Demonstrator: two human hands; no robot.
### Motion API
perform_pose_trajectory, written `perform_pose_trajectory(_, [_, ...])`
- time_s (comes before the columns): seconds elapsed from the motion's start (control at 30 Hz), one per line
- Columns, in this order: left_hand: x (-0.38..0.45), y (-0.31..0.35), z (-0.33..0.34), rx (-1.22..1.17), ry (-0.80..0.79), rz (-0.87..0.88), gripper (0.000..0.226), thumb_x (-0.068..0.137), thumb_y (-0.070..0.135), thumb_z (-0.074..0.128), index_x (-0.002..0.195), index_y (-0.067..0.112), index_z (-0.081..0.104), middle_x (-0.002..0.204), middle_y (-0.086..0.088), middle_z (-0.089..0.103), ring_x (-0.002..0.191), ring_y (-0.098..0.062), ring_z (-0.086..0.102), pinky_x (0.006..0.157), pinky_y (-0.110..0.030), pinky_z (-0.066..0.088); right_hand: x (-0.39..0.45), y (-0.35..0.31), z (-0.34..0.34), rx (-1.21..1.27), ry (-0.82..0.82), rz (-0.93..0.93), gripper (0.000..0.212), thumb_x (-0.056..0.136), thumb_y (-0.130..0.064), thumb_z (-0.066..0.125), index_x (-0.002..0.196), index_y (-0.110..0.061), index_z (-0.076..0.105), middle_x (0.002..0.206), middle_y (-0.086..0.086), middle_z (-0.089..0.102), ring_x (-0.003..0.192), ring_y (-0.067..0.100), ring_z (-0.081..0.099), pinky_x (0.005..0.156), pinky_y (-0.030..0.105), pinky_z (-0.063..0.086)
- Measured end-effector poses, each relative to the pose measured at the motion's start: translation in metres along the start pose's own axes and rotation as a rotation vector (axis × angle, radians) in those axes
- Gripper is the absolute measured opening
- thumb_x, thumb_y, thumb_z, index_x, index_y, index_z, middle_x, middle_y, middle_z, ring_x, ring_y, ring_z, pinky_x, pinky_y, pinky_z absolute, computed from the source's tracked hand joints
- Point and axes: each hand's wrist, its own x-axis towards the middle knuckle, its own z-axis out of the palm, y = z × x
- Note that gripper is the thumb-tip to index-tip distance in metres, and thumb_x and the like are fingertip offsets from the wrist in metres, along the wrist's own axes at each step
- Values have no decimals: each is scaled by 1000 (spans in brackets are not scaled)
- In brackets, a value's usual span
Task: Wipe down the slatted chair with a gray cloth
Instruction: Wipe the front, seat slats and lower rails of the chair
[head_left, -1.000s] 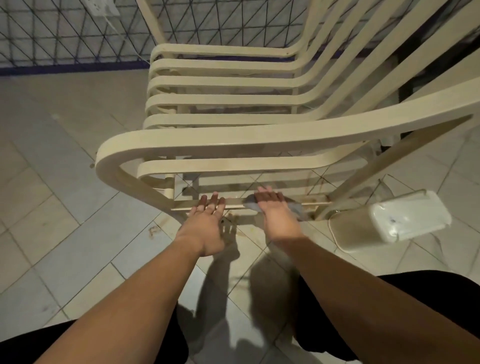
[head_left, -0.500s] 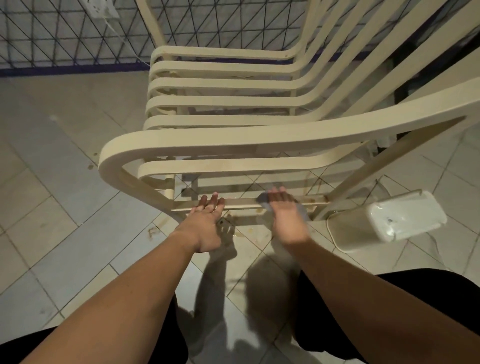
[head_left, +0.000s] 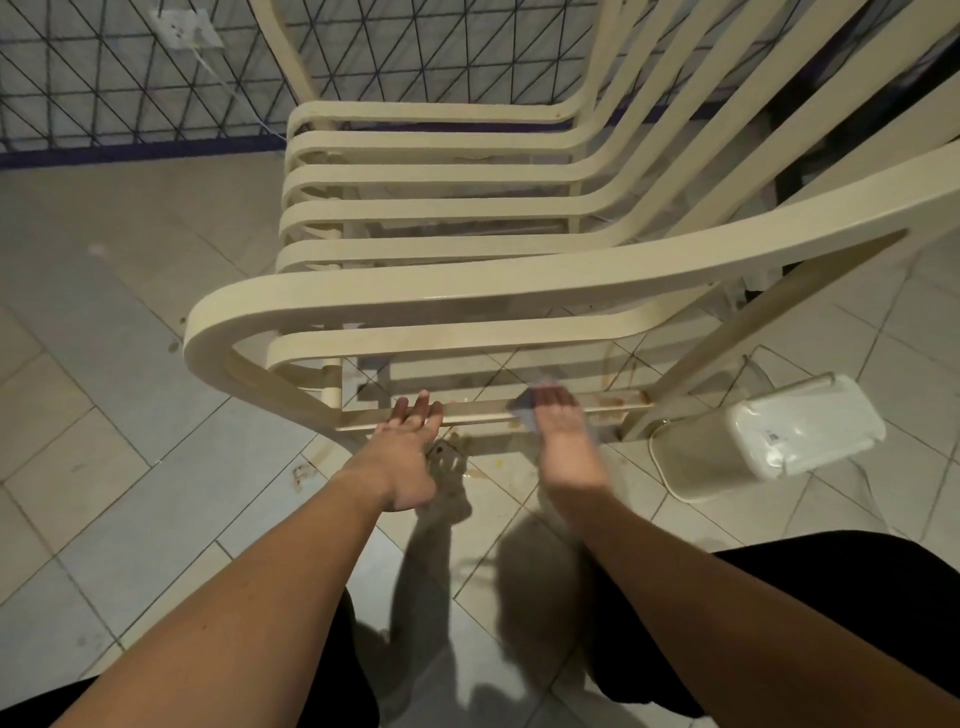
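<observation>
A cream slatted plastic chair stands in front of me, its near armrest curving across the middle of the view. My left hand rests with straight fingers on the low crossbar under the armrest. My right hand presses the gray cloth flat against the same bar, a little to the right. Only a blurred corner of the cloth shows beyond my fingers. Brownish stains mark the bar to the right of the cloth.
A white plastic tub lies tipped on the tiled floor by the chair's right leg. A wall of patterned tiles with a socket runs behind. My dark-clothed knees fill the bottom corners.
My right hand with the cloth has slid slightly to the right along the crossbar and is motion-blurred. The left hand has stayed where it was.
</observation>
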Motion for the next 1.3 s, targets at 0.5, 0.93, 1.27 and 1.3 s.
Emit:
perform_pose_trajectory(0.5, [-2,1,-2,-25,4,7,97,86,3,50,161,26,-7,166,4,-21,153,-23,-20,125,-39,-6,6,-49,-8,983,22,764,38,99,-16,40,125,10,51,121,27,58,114,44,56,99,55,48])
perform_pose_trajectory(0.93, [-3,-3,-2,-61,18,29,95,87,0,48,161,26,-5,166,4,-21,153,-20,-20,125,-39,-6,-29,-15,-21,577,448,402,36,99,-1,44,132,-9,55,123,2,59,118,18,55,106,31,43])
perform_pose_trajectory(1.27, [-1,0,-1,-38,8,8,97,85,2,49,160,27,-8,165,4,-22,153,-20,-21,124,-39,-7,-21,-23,3,238,-119,-156,81,84,19,35,156,-15,24,164,-2,16,152,11,7,121,20,-3])
perform_pose_trajectory(1.3, [0,0,-1,-35,3,7,97,85,2,49,160,26,-8,165,3,-22,153,-20,-21,125,-39,-6,-28,-20,-4,313,-39,-120,76,85,19,36,153,-15,33,161,-1,28,151,10,17,120,15,2])
